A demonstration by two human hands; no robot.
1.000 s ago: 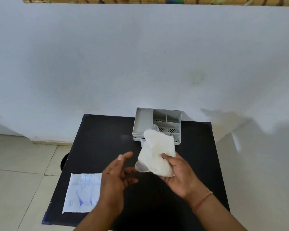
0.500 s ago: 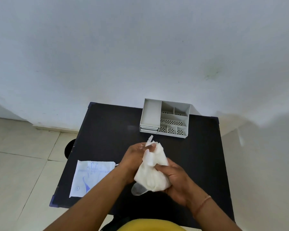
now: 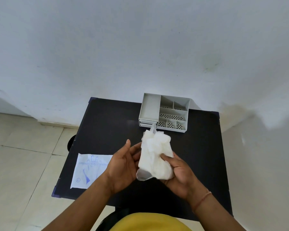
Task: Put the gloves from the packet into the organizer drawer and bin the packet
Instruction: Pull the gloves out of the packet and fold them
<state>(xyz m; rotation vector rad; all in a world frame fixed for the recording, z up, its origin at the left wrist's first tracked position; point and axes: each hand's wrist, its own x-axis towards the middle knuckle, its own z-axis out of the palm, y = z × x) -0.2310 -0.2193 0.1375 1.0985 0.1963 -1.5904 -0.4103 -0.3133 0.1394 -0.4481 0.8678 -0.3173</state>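
A crumpled bundle of white gloves (image 3: 154, 155) is held over the middle of the black table (image 3: 107, 127). My right hand (image 3: 178, 174) grips the bundle from the right with its thumb pressed into it. My left hand (image 3: 123, 164) cups the bundle's left side with its thumb raised. The flat white packet (image 3: 90, 170) with blue print lies on the table's front left. The grey organizer (image 3: 164, 111) stands at the table's far edge; its drawer front (image 3: 148, 123) sits low on the left side, just beyond the gloves' tip.
A white wall rises directly behind the table. Pale floor tiles (image 3: 23, 155) lie to the left, and a dark round object (image 3: 71, 142) shows on the floor beside the table's left edge. My yellow shirt (image 3: 150, 222) fills the bottom edge.
My left hand went from open beside the gloves, to pinching their top, to cupping their left side now. The view tilted down, and the bundle sits more crumpled in both hands.
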